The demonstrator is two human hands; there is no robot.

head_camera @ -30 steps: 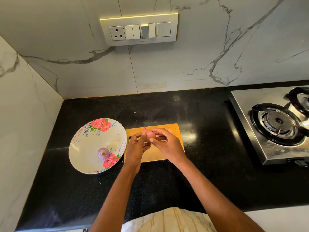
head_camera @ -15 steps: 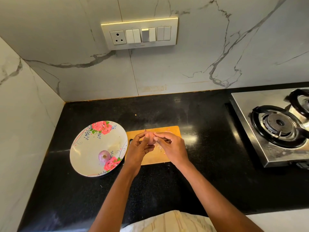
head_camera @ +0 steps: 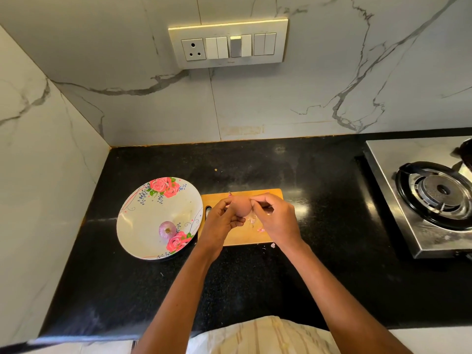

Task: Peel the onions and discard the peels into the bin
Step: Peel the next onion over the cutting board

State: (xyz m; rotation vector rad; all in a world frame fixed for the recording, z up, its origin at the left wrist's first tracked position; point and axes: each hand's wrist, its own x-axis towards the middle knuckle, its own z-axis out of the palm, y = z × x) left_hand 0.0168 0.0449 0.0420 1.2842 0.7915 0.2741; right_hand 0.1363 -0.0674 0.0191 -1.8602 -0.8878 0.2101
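Note:
A pinkish-brown onion is held above the wooden cutting board. My left hand grips it from the left and below. My right hand pinches the skin at the onion's upper right side with thumb and forefinger. Small pink peel scraps lie on the board under the hands, and one scrap sits just off its front edge. A second, purple onion lies in the floral plate to the left. No bin is in view.
The black counter runs from the marble corner wall on the left to a steel gas stove on the right. A switch panel is on the back wall. My light striped clothing shows at the counter's front edge.
Both hands stayed over the board with the onion; the right fingers shifted from the onion's front to its upper right side. The view drifted slightly.

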